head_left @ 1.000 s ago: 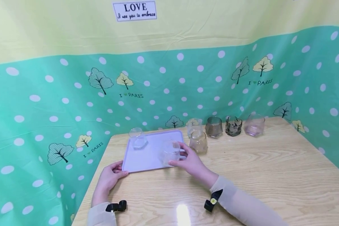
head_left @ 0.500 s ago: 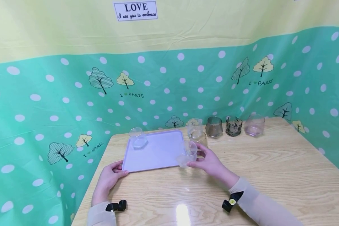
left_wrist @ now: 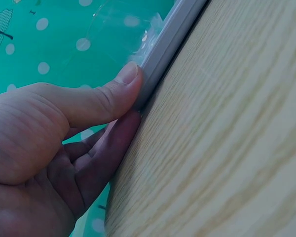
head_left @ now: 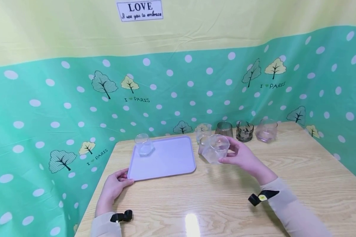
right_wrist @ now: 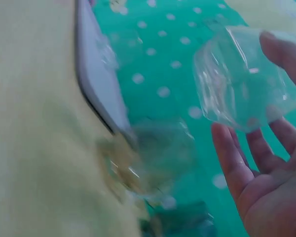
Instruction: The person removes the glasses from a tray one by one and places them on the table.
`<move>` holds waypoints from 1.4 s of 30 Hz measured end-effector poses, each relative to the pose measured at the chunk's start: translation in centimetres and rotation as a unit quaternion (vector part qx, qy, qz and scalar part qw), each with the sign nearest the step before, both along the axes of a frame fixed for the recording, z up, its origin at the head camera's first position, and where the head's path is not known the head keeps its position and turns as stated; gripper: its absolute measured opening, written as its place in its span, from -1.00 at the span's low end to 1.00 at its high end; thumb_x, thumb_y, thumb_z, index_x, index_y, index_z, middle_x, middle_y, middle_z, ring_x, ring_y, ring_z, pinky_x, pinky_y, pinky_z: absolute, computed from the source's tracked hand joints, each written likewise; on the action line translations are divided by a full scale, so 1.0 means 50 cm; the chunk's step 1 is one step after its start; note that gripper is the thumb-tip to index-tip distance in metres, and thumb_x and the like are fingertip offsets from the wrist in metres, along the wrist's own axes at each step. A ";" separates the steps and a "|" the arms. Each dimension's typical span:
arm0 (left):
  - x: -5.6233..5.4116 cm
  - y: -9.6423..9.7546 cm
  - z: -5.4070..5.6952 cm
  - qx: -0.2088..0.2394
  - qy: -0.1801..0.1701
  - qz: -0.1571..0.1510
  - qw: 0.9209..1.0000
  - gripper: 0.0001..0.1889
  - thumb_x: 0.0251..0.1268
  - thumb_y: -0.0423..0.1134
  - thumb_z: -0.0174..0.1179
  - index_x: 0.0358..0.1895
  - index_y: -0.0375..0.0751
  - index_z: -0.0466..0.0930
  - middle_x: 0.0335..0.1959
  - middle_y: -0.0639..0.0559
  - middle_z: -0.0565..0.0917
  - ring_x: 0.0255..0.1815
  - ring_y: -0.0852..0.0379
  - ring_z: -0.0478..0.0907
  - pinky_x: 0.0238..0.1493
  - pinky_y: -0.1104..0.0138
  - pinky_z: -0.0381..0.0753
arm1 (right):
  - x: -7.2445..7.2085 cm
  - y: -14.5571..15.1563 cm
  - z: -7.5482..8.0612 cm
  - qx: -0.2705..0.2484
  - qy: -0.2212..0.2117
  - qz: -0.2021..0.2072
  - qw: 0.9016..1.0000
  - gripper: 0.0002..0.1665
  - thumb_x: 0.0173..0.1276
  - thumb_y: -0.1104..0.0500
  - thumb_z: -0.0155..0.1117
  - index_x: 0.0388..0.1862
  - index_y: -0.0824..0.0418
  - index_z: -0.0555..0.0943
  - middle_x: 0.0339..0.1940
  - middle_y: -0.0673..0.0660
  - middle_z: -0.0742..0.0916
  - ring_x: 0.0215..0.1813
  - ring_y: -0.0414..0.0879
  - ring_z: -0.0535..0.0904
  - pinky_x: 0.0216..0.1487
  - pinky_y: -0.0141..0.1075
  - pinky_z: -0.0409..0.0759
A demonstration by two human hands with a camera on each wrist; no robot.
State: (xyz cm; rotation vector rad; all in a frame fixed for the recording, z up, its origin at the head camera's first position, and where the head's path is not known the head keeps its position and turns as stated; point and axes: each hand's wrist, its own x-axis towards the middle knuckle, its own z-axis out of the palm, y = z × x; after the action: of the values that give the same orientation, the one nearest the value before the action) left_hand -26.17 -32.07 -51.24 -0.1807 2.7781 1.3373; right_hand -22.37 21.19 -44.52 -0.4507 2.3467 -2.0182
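Note:
My right hand (head_left: 240, 157) grips a clear faceted glass (head_left: 216, 149), thumb on one side and fingers on the other. In the right wrist view the glass (right_wrist: 241, 79) is tilted and raised off the table. It overlaps an amber glass (head_left: 200, 148) behind it in the head view. My left hand (head_left: 114, 187) pinches the near left corner of a lilac tray (head_left: 166, 161), its thumb (left_wrist: 126, 74) on the rim in the left wrist view. Another clear glass (head_left: 145, 146) stands on the tray's far left part.
A row of glasses lines the table's back edge: a clear one (head_left: 203, 131), a smoky grey one (head_left: 224, 128), a dark patterned one (head_left: 244, 132) and a pinkish one (head_left: 266, 131). A patterned green curtain (head_left: 154, 121) hangs directly behind the wooden table (head_left: 225, 200).
My right hand has carried the clear glass from over the tray's right part, rightward and up, to in front of the amber glass. The left hand stays at the tray's corner.

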 end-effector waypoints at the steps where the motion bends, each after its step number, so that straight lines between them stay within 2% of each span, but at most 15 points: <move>1: 0.001 0.000 0.000 0.000 -0.001 0.000 1.000 -0.25 0.27 -0.23 0.57 0.49 -0.35 0.50 0.02 -0.15 0.67 -0.09 0.04 0.61 -0.08 0.34 0.54 | 0.000 0.011 0.005 0.006 0.003 -0.001 1.000 0.09 0.22 0.36 0.63 0.66 0.33 0.27 0.43 0.49 0.53 0.22 0.33 0.69 0.07 -0.17 0.74; 6: 0.003 0.003 0.002 0.006 -0.001 -0.002 1.000 -0.24 0.27 -0.23 0.57 0.50 -0.37 0.49 0.03 -0.16 0.66 -0.09 0.04 0.61 -0.10 0.34 0.54 | -0.005 0.063 0.024 0.035 0.016 -0.006 0.999 0.05 0.23 0.35 0.63 0.63 0.35 0.30 0.41 0.45 0.54 0.16 0.19 0.74 0.03 -0.17 0.75; 10: 0.002 0.002 0.001 0.006 0.000 0.000 1.000 -0.25 0.27 -0.24 0.57 0.50 -0.35 0.49 0.02 -0.16 0.66 -0.10 0.05 0.61 -0.10 0.36 0.53 | -0.014 0.101 0.017 0.054 0.011 -0.019 0.998 0.04 0.26 0.33 0.63 0.64 0.31 0.30 0.38 0.45 0.57 0.14 0.06 0.73 0.04 -0.21 0.74; 17: 0.002 0.001 -0.002 0.007 0.001 -0.003 1.000 -0.25 0.28 -0.25 0.57 0.49 -0.38 0.49 0.02 -0.18 0.68 -0.11 0.07 0.62 -0.11 0.39 0.53 | -0.037 0.152 -0.031 0.102 -0.005 -0.040 0.994 0.03 0.35 0.18 0.60 0.69 0.26 0.27 0.42 0.42 0.57 0.37 0.24 0.52 0.15 -0.37 0.60; 21: 0.003 0.003 -0.001 0.011 0.002 -0.003 1.000 -0.28 0.27 -0.29 0.56 0.47 -0.39 0.51 0.01 -0.18 0.69 -0.14 0.12 0.62 -0.14 0.41 0.53 | -0.051 0.170 -0.066 0.105 -0.020 -0.043 0.993 0.03 0.34 0.14 0.61 0.68 0.22 0.30 0.46 0.40 0.54 0.38 0.29 0.53 0.17 -0.36 0.60; 28: 0.002 0.004 0.004 0.010 0.005 -0.005 1.000 -0.28 0.27 -0.28 0.56 0.46 -0.40 0.52 0.00 -0.17 0.68 -0.16 0.14 0.61 -0.15 0.41 0.53 | -0.069 0.178 -0.103 0.127 -0.030 -0.051 0.990 0.10 0.30 0.07 0.64 0.70 0.20 0.27 0.43 0.41 0.56 0.33 0.29 0.57 0.15 -0.36 0.58; 35: 0.001 0.004 0.008 0.007 0.004 -0.005 1.000 -0.28 0.28 -0.28 0.56 0.47 -0.39 0.51 0.01 -0.17 0.68 -0.15 0.13 0.61 -0.13 0.42 0.52 | -0.073 0.166 -0.115 0.120 -0.038 -0.064 0.990 0.10 0.35 0.11 0.61 0.72 0.27 0.21 0.52 0.47 0.47 0.41 0.36 0.51 0.16 -0.40 0.54; 42: 0.003 0.004 0.004 0.011 -0.001 0.000 1.000 -0.28 0.28 -0.30 0.56 0.48 -0.39 0.50 0.04 -0.18 0.70 -0.14 0.13 0.64 -0.12 0.42 0.52 | -0.081 0.158 -0.122 0.122 -0.032 -0.072 0.989 0.09 0.38 0.12 0.58 0.73 0.26 0.19 0.57 0.48 0.40 0.43 0.40 0.47 0.23 -0.31 0.52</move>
State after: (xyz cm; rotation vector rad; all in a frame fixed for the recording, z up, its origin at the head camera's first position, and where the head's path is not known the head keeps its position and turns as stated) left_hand -26.04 -31.85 -51.03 -0.1794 2.7601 1.3667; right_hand -26.44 29.10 -50.60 -0.2115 2.6068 -1.7328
